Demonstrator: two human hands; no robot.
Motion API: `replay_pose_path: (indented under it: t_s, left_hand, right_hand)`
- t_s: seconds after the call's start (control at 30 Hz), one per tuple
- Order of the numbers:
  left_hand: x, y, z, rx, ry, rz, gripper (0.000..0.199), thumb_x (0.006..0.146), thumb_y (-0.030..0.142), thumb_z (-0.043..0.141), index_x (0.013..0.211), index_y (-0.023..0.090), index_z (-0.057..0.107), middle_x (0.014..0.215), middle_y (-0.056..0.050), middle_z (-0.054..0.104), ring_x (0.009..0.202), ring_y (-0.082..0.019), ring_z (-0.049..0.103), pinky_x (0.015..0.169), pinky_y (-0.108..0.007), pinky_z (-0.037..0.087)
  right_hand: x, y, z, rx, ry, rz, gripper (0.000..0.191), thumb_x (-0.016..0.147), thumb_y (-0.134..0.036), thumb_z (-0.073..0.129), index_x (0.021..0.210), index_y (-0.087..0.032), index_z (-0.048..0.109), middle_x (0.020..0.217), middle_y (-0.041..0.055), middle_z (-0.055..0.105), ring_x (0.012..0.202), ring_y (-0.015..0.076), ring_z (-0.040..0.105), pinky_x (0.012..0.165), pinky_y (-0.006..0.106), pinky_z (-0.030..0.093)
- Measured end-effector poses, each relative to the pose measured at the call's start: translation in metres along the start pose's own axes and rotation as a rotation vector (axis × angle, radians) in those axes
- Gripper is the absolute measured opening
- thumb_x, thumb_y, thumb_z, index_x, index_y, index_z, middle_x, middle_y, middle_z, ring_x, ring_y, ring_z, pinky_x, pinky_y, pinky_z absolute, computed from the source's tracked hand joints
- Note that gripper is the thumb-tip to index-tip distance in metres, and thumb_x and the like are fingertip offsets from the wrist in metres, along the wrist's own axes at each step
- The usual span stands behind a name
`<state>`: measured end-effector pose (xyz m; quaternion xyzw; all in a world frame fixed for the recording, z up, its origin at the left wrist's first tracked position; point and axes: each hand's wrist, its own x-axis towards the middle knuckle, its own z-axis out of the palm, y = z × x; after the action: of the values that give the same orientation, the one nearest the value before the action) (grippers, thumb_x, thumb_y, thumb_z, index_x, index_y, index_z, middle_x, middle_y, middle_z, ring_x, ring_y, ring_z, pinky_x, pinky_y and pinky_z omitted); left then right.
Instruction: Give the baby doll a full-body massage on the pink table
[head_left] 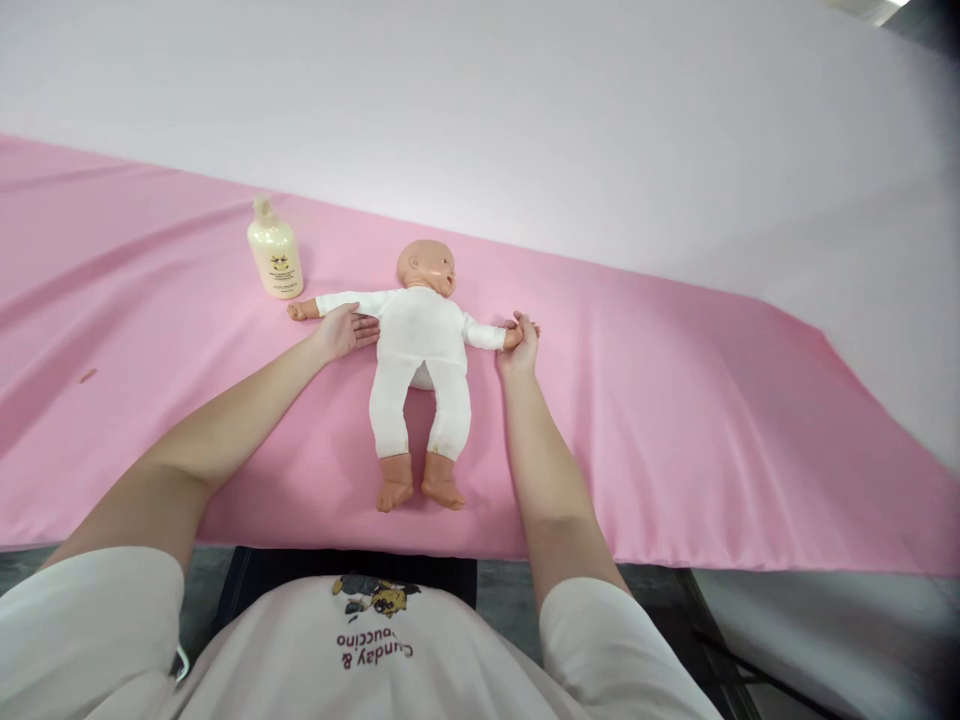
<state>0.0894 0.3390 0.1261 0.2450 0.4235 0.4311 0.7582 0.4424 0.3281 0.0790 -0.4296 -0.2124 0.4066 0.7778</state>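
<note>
A baby doll (422, 325) in a white suit lies on its back on the pink cloth, its head turned to the right and its feet toward me. Its arms stretch out to both sides. My left hand (347, 331) is open, palm up, at the underside of the doll's left-side arm, with fingertips close to the torso. At the other side, my right hand (520, 343) is closed around the doll's small hand, the fingers curled over it.
A cream pump bottle (276, 252) stands on the pink cloth (660, 420) beyond the doll's left-side hand. A small brownish mark (88, 376) shows at the far left. Behind the cloth is a white surface (480, 120). The table's front edge runs close to my body.
</note>
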Motion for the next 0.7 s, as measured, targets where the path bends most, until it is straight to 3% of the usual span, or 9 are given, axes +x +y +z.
replay_pose_path:
  t_s: [0.1,0.3,0.5,0.7]
  left_hand:
    - [0.001,-0.005,0.003,-0.035,0.023,0.072,0.033,0.095,0.033,0.052,0.120,0.012,0.058,0.108,-0.015,0.067,0.095,-0.024,0.069,0.092,-0.037,0.058]
    - [0.003,-0.011,0.002,-0.116,0.003,0.221,0.014,0.093,0.028,0.052,0.100,0.018,0.059,0.110,-0.008,0.067,0.096,-0.020,0.068,0.094,-0.034,0.057]
    - [0.009,-0.012,-0.007,-0.143,-0.004,0.329,0.030,0.092,0.046,0.059,0.113,0.025,0.063,0.132,-0.006,0.065,0.118,-0.027,0.066,0.096,-0.037,0.057]
    - [0.027,-0.006,-0.016,-0.168,0.158,0.416,0.037,0.095,0.057,0.058,0.115,0.026,0.063,0.123,-0.007,0.070,0.110,-0.025,0.069,0.077,-0.029,0.059]
  right_hand:
    - [0.000,0.000,-0.001,-0.010,0.001,-0.025,0.023,0.086,-0.045,0.064,0.092,-0.024,0.059,0.081,-0.0029,0.058,0.069,0.0115,0.058,0.068,0.026,0.055]
    - [-0.003,0.000,0.004,0.024,0.003,-0.048,0.044,0.096,-0.057,0.051,0.070,-0.022,0.051,0.071,-0.0020,0.054,0.066,0.0114,0.058,0.067,0.025,0.054]
    - [-0.004,0.002,0.006,0.053,0.000,0.003,0.071,0.094,-0.081,0.027,0.076,-0.020,0.058,0.069,-0.0011,0.055,0.064,0.0122,0.059,0.062,0.025,0.053]
    - [0.004,0.009,-0.004,-0.231,0.164,-0.148,0.056,0.097,-0.070,0.043,0.074,-0.020,0.055,0.073,-0.0032,0.054,0.067,0.0115,0.058,0.065,0.024,0.053]
